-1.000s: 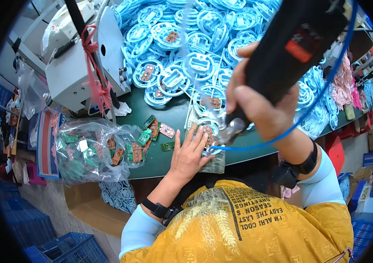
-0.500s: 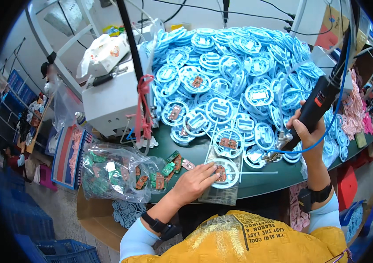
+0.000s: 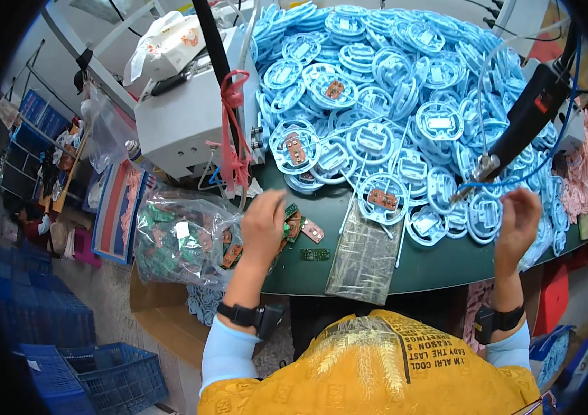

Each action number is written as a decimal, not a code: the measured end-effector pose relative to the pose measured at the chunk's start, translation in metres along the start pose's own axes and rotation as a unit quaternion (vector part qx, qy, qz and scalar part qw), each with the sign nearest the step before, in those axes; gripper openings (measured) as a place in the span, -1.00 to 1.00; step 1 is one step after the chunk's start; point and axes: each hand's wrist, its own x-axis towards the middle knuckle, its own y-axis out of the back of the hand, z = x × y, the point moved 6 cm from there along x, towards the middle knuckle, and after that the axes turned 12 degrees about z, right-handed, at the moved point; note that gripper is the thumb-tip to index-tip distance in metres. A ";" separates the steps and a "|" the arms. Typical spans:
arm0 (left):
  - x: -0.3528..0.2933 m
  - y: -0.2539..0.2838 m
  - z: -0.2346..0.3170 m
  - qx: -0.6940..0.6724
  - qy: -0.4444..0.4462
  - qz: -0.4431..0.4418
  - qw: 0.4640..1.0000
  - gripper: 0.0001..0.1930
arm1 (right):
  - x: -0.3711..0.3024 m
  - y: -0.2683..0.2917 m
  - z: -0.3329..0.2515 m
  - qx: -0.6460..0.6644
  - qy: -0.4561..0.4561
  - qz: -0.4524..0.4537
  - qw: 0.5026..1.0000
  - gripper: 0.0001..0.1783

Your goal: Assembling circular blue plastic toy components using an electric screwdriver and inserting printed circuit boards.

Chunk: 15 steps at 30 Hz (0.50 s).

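Note:
My left hand [image 3: 262,225] is raised beside a small pile of circuit boards [image 3: 292,228], its fingers drawn together; whether anything is between them is hidden. My right hand [image 3: 519,225] hovers at the near right edge of the heap, fingers loosely curled and apart, holding nothing I can see. Above it hangs a black power screwdriver [image 3: 530,104] with a metal tip and a blue air hose. A light blue plastic ring [image 3: 381,198] with a brown circuit board in it lies at the far end of a tape-wrapped block [image 3: 364,256]. A single green circuit board [image 3: 315,254] lies left of the block.
A large heap of light blue plastic rings [image 3: 377,76] covers the back of the green table [image 3: 439,271]. A clear plastic bag of circuit boards [image 3: 180,238] lies at left, before a grey machine [image 3: 187,131] tied with pink ribbon [image 3: 234,131]. Blue crates [image 3: 110,377] stand on the floor.
My right hand has let go of the screwdriver. My left hand has moved from the block to the circuit boards. The ring under it no longer shows on the block. The view has shifted.

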 end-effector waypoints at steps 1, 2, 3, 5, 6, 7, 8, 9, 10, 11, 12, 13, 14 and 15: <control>-0.017 0.000 0.000 -0.011 0.018 -0.076 0.997 -0.65 | -0.016 -0.004 0.004 -0.032 -0.010 -0.085 0.996 -0.70; -0.031 -0.004 0.004 -0.027 0.033 -0.152 0.987 -0.67 | -0.030 -0.007 0.007 -0.066 -0.019 -0.168 0.983 -0.75; -0.038 -0.001 0.014 -0.031 0.034 -0.159 0.986 -0.67 | -0.044 -0.014 0.005 -0.093 -0.027 -0.239 0.966 -0.76; -0.050 -0.001 0.046 -0.041 -0.057 -0.183 0.981 -0.69 | -0.074 -0.030 0.001 -0.161 -0.047 -0.357 0.919 -0.72; -0.058 0.000 0.050 -0.052 -0.060 -0.186 0.979 -0.69 | -0.086 -0.034 0.004 -0.203 -0.058 -0.404 0.890 -0.66; -0.063 -0.003 0.048 -0.032 -0.051 -0.191 0.980 -0.70 | -0.097 -0.037 0.006 -0.234 0.009 -0.406 0.883 -0.58; -0.068 -0.010 0.045 -0.016 -0.044 -0.197 0.979 -0.72 | -0.106 -0.038 0.007 -0.270 0.076 -0.405 0.870 -0.50; -0.070 -0.010 0.043 -0.019 -0.037 -0.194 0.980 -0.73 | -0.111 -0.043 0.008 -0.289 0.033 -0.442 0.849 -0.44; -0.070 -0.007 0.043 -0.021 -0.031 -0.192 0.981 -0.74 | -0.117 -0.045 0.011 -0.305 -0.013 -0.475 0.826 -0.38; -0.070 -0.006 0.048 -0.039 -0.041 -0.196 0.979 -0.74 | -0.120 -0.042 0.013 -0.303 0.016 -0.464 0.832 -0.35; -0.067 -0.003 0.051 -0.060 -0.021 -0.194 0.979 -0.75 | -0.123 -0.040 0.017 -0.297 0.044 -0.453 0.839 -0.32; -0.062 -0.004 0.053 -0.079 0.001 -0.192 0.978 -0.76 | -0.122 -0.036 0.019 -0.297 0.047 -0.442 0.845 -0.40; -0.061 -0.007 0.059 -0.082 -0.003 -0.195 0.977 -0.76 | -0.123 -0.033 0.026 -0.302 0.044 -0.438 0.845 -0.40; -0.061 -0.009 0.071 -0.129 -0.013 -0.183 0.975 -0.76 | -0.128 -0.031 0.031 -0.295 0.076 -0.449 0.840 -0.44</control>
